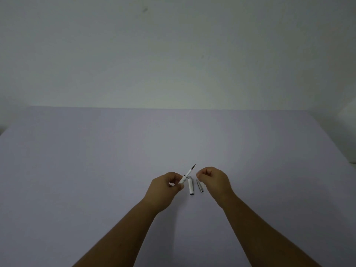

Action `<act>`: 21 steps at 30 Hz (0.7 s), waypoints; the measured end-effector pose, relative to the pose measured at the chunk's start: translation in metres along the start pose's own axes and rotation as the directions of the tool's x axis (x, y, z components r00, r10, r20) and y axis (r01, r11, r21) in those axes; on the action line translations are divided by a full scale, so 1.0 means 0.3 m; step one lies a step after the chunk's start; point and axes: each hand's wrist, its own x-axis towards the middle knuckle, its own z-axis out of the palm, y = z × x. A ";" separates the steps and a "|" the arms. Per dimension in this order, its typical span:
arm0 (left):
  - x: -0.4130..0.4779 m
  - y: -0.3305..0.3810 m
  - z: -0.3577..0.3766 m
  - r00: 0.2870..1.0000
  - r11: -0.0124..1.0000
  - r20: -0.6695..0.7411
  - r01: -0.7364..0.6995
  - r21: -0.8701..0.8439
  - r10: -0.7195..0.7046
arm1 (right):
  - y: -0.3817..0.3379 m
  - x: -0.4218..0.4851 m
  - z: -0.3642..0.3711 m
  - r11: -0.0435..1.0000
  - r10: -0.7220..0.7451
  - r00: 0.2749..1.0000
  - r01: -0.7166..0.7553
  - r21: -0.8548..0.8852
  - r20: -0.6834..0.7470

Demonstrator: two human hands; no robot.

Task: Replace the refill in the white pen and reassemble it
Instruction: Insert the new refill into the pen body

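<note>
My left hand pinches the lower end of a white pen part, which points up and to the right with a thin dark tip showing. A short white pen piece with silver ends lies flat on the table between my hands. Beside it, to the right, lies a thin grey refill-like piece. My right hand hovers just right of these pieces with its fingers curled in. I cannot make out anything held in it.
The work surface is a pale lilac table that ends at a plain white wall at the back. A white object sits at the far right edge.
</note>
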 end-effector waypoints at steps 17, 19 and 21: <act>-0.018 -0.015 -0.046 0.999 0.999 -0.005 0.031 -0.024 -0.031 | -0.098 0.004 0.036 0.975 0.030 0.992 -0.003 0.221 -0.121; -0.024 0.008 -0.050 1.000 1.000 -0.014 0.020 0.000 -0.020 | -0.157 -0.008 0.005 0.912 0.053 0.994 -0.008 0.411 -0.099; -0.031 0.028 -0.055 1.000 1.000 -0.017 0.008 0.009 -0.008 | -0.201 -0.023 -0.021 0.872 0.036 0.995 0.013 0.489 -0.089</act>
